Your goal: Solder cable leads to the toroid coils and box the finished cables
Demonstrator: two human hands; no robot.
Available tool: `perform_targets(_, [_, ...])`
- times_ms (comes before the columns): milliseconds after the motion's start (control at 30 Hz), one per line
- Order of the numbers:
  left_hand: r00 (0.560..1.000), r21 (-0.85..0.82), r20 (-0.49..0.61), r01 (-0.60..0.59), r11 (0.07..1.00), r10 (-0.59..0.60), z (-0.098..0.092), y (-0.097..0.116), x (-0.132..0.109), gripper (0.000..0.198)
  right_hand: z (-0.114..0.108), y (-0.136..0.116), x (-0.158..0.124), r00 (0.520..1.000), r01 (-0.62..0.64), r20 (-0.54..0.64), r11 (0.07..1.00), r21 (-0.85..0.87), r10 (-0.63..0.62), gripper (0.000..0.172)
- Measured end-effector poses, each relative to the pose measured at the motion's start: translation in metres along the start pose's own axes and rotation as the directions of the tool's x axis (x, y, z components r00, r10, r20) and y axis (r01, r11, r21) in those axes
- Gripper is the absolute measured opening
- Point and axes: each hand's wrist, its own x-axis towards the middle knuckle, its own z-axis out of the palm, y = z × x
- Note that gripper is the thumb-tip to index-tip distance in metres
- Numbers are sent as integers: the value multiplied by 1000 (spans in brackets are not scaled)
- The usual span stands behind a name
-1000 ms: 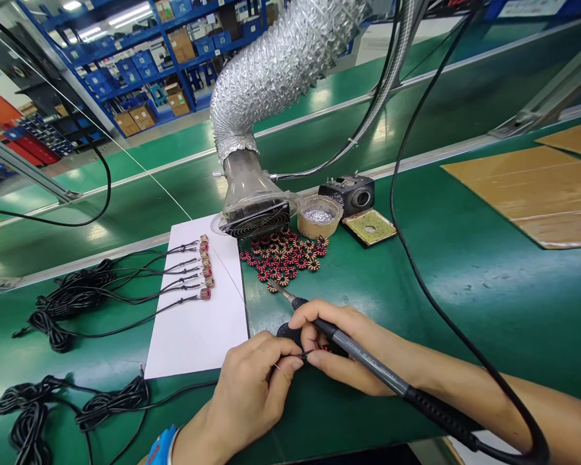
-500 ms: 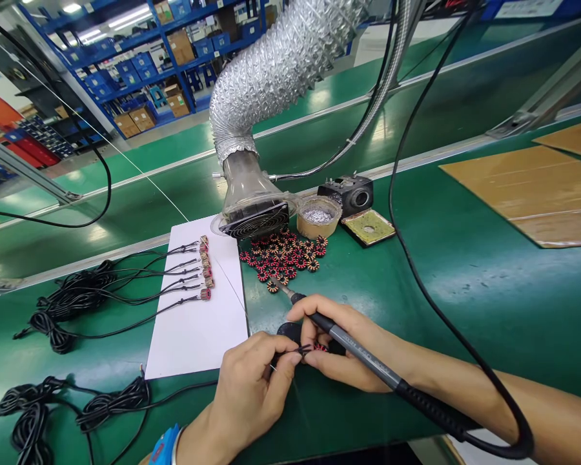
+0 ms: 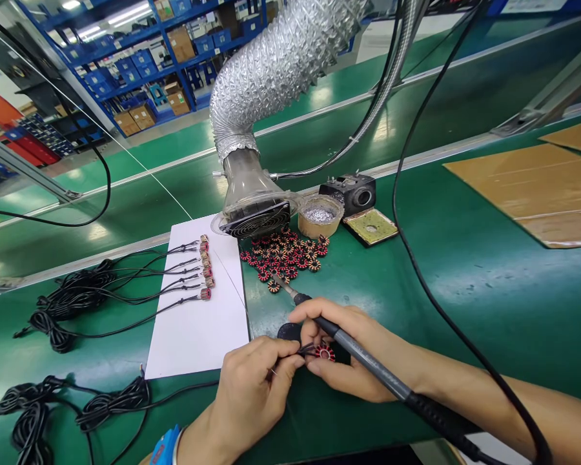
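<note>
My left hand (image 3: 256,387) pinches the thin black wire (image 3: 303,351) between thumb and fingers. My right hand (image 3: 353,349) grips a soldering iron (image 3: 363,358) like a pen, its metal tip pointing at the heap of toroidal coils (image 3: 283,258). A red-and-copper toroidal coil (image 3: 325,352) sits at the fingers of my right hand, and the wire runs towards it. A dark rounded object (image 3: 289,332) lies under my hands, partly hidden. On a white paper sheet (image 3: 198,336) lies a row of finished coils (image 3: 204,265) with black cables.
A fume extractor (image 3: 256,216) with a foil duct stands behind the coils, next to a solder pot (image 3: 319,216), a black iron stand (image 3: 352,194) and a yellow sponge pad (image 3: 370,226). Coiled black cables (image 3: 111,400) lie left; cardboard (image 3: 523,194) lies right.
The red-and-copper coil shows more clearly at my right fingers. Both hands have shifted slightly, and the iron has moved a little with my right hand.
</note>
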Motion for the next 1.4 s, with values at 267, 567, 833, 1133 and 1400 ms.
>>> perform_targets(267, [999,73,35,-38,997,36,1,-3,-2,14,-3,-2,-1,998,49,-36,997,-66,-52,40])
perform_targets(567, [997,119,70,-27,992,19,1,-2,-3,14,-3,-1,1,972,200,-97,969,-146,-215,37])
perform_targets(833, [997,113,66,-47,992,40,-3,1,0,14,-6,2,0,967,245,-22,953,-177,-253,55])
perform_targets(1133, [999,128,47,-33,991,27,-6,2,1,11,-6,4,0,979,201,-12,976,-87,-203,55])
perform_targets(1400, [999,140,21,-45,989,43,-8,3,1,9,-9,7,1,987,163,1,985,-63,-163,55])
